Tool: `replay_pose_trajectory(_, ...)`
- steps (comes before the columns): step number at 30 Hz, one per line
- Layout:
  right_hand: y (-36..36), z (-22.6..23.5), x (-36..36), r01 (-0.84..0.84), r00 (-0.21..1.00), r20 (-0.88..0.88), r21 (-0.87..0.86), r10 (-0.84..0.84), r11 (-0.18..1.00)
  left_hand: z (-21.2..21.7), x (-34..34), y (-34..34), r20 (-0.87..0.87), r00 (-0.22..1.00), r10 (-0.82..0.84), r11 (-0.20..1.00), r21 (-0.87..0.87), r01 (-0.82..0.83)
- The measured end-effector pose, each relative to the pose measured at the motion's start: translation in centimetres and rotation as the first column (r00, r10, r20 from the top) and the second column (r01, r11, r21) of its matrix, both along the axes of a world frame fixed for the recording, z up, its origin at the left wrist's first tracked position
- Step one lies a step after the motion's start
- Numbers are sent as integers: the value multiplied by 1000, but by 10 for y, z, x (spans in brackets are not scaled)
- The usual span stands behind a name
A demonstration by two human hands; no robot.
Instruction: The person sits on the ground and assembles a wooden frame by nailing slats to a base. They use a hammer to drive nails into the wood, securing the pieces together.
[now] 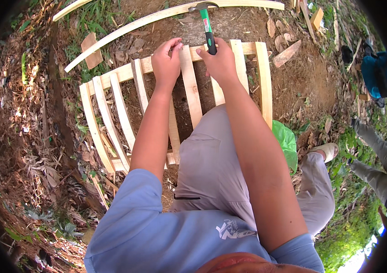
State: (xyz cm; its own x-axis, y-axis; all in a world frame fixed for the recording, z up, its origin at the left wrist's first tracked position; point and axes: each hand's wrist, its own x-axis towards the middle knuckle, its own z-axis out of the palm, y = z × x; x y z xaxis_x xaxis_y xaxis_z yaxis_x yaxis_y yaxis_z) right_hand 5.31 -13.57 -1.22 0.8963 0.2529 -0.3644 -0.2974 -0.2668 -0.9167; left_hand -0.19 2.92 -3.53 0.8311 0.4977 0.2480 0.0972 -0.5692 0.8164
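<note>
A wooden frame of pale slats (192,91) nailed across long rails lies on the ground in front of me. At its far rail, my left hand (165,64) is closed, with thumb and forefinger brought together beside the end of a middle slat. Anything between those fingertips is too small to make out. My right hand (223,66) grips the black lower handle of a claw hammer (206,25) with a green upper handle. The hammer points away from me, its dark metal head beyond the far rail and over a loose wooden strip.
Long loose wooden strips (134,31) lie beyond the frame. Wood offcuts (287,53) and dry leaves litter the soil at the far right. A green plastic bag (286,142) is beside my leg. Other people's legs (375,143) show at the right edge.
</note>
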Motion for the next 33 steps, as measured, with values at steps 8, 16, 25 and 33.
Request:
replay_pose_trajectory(8,-1,-4,1,-11,1000,6,-8,11,1000,-1,1,2,3,1000,-15,1000,19,15)
replay_pose_trajectory(16,-2,2,0,23,1000,4,11,-23,1000,-2,0,4,-10,999,-45,996,82,46)
replay_pose_trajectory(25,-35,45,-3,-95,982,142,-211,127,973,-1,-1,1,-38,999,1,999,-42,-2)
replay_pose_trajectory(33,-56,133,3,-417,831,109,-525,545,742,5,-4,0,-49,998,46,999,14,-46)
